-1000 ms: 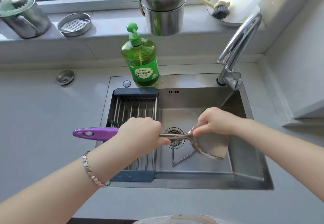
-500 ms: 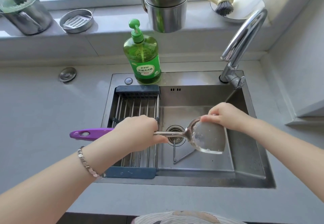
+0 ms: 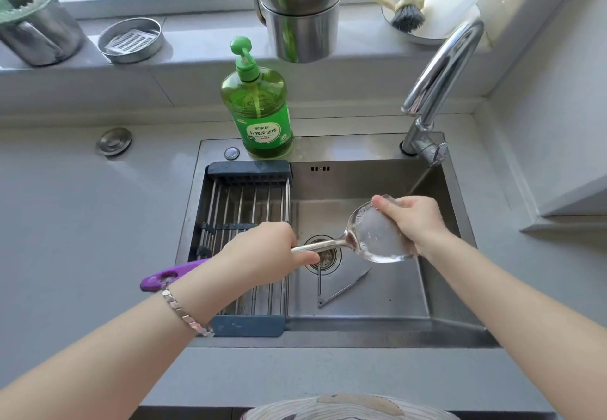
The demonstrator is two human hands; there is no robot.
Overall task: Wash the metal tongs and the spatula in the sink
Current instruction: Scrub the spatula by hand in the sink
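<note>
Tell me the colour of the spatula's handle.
The spatula's handle is purple, best seen in the head view.

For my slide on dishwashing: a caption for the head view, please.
Left hand grips the purple-handled spatula over the sink; right hand holds its blade, metal tongs lying below.

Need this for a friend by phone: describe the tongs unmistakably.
Look into the steel sink, right of the drying rack. On its floor beside the drain lie the tongs: two thin arms in a V, unlike the broad spatula held above.
</note>
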